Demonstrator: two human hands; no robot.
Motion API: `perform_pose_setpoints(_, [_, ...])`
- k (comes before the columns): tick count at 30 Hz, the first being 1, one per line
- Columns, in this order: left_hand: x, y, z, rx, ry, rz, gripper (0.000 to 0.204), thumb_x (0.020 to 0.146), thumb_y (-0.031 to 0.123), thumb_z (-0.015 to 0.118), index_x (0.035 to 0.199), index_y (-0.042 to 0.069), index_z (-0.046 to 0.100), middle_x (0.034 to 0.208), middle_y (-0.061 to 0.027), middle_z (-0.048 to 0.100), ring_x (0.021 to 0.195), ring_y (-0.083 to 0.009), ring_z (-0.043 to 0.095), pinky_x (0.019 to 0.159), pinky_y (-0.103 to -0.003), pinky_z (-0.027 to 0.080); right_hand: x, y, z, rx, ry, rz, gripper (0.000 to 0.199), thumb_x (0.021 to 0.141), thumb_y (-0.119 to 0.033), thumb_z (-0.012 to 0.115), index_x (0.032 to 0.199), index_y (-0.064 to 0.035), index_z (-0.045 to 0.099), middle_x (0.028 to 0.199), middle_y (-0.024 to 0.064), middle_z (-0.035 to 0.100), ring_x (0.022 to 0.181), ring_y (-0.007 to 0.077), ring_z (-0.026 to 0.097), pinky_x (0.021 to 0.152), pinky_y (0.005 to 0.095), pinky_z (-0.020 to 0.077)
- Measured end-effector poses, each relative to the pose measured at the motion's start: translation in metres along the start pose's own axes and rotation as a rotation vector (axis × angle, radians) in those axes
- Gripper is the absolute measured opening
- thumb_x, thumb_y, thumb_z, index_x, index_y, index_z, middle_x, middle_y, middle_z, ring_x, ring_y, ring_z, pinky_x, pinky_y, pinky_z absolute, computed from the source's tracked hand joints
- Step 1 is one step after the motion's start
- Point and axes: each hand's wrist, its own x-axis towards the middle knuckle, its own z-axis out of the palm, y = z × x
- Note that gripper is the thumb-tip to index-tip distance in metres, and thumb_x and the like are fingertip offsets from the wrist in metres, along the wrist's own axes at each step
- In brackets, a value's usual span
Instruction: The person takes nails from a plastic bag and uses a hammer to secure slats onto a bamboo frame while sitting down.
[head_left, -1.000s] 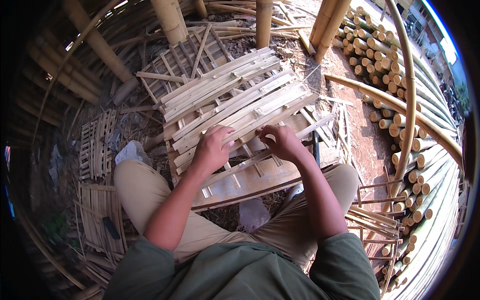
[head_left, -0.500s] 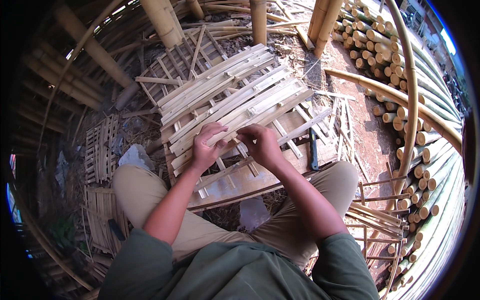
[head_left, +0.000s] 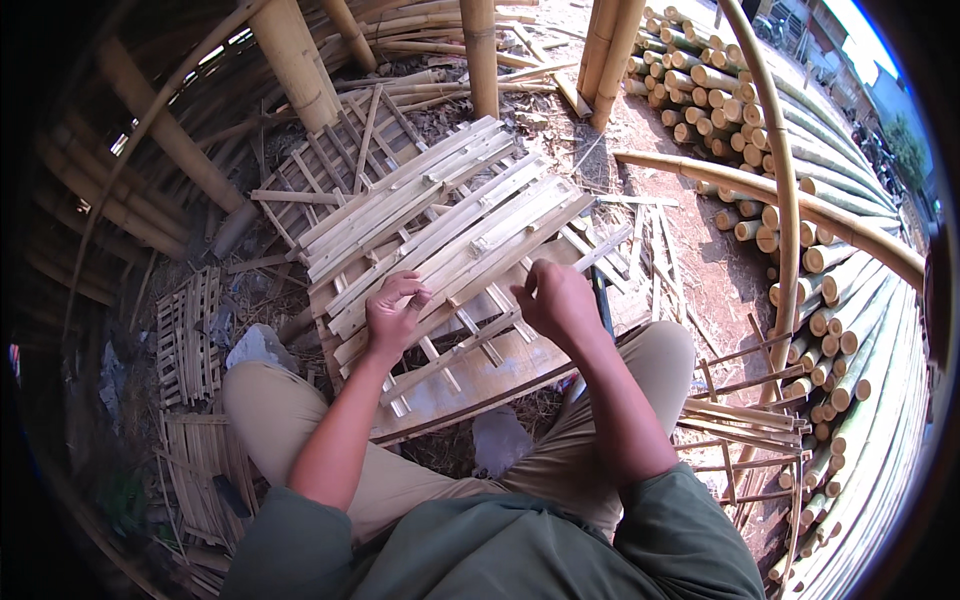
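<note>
Biggest thing in view is the stack of bamboo poles (head_left: 800,200) running down the right side, cut ends facing in, with a long curved pole (head_left: 790,200) bowed over them. Upright bamboo posts (head_left: 480,55) stand at the far edge of the dirt floor (head_left: 690,270). Finished lattice pieces (head_left: 185,335) lie off to the left.

The work itself is the bamboo slat panel (head_left: 440,225), lying flat on the ground with its near edge over the person's lap, between the knees. Long split slats run diagonally across thinner cross strips underneath.

Left hand (head_left: 393,312) sits on the near left part of the panel, fingers curled and pinching down at a slat. Right hand (head_left: 560,300) hovers just over the near right edge, fingers bunched loosely; I can't tell if anything small is pinched in there. A dark-handled tool (head_left: 602,300) lies just beside it on the right.

My take on doing this bit well: pin the slat flat with the left so it doesn't spring, keep it snug against its neighbour, and line it up square on a cross strip before fixing. Split bamboo edges are sharp and splintery, so press on the faces, not the edges.
</note>
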Motion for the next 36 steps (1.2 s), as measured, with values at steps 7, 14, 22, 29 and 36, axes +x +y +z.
perform_pose_setpoints(7, [0.004,0.004,0.006,0.153,-0.051,0.016,0.012,0.081,0.011,0.078,0.082,0.002,0.07,0.097,-0.0114,0.069,0.103,-0.0227,0.063,0.091,-0.034,0.047,-0.006,0.119,-0.052,-0.485,-0.179,0.388,0.053,0.074,-0.048,0.079,0.089,0.0021,0.072,0.092,0.0215,0.071,0.087,0.0355,0.069,0.077,0.0415,0.0547])
perform_pose_setpoints(14, [0.003,0.004,0.005,0.145,-0.036,-0.003,0.011,0.082,0.009,0.077,0.083,0.002,0.069,0.099,-0.0126,0.068,0.101,-0.0234,0.064,0.09,-0.034,0.048,0.01,0.166,-0.042,-0.384,-0.547,0.385,0.068,0.07,-0.071,0.072,0.077,-0.0037,0.076,0.08,0.0158,0.072,0.074,0.0294,0.069,0.072,0.0384,0.0537])
perform_pose_setpoints(22, [0.005,0.001,0.003,0.17,-0.026,-0.002,0.012,0.083,0.011,0.077,0.084,0.002,0.069,0.098,-0.0127,0.069,0.1,-0.0236,0.065,0.09,-0.034,0.049,0.012,0.161,-0.036,0.059,-0.464,0.61,0.061,0.063,-0.054,0.086,0.081,0.003,0.074,0.081,0.0126,0.074,0.07,0.0236,0.071,0.069,0.0346,0.0576])
perform_pose_setpoints(29, [0.0,-0.006,0.001,0.099,-0.039,-0.073,0.017,0.086,0.016,0.076,0.083,0.001,0.068,0.103,-0.0127,0.068,0.102,-0.019,0.063,0.094,-0.032,0.047,0.012,0.163,-0.029,0.004,-0.447,0.56,0.058,0.069,-0.056,0.082,0.082,0.0005,0.076,0.083,0.0112,0.074,0.074,0.0222,0.071,0.071,0.0343,0.0568])
perform_pose_setpoints(36, [0.001,-0.01,0.0,0.073,-0.016,-0.014,0.014,0.083,0.013,0.078,0.084,0.002,0.069,0.098,-0.0125,0.07,0.096,-0.0225,0.066,0.088,-0.033,0.05,0.006,0.182,-0.023,0.088,-0.312,0.382,0.049,0.067,-0.041,0.086,0.084,0.003,0.073,0.083,0.0143,0.073,0.073,0.0241,0.07,0.069,0.0354,0.0556])
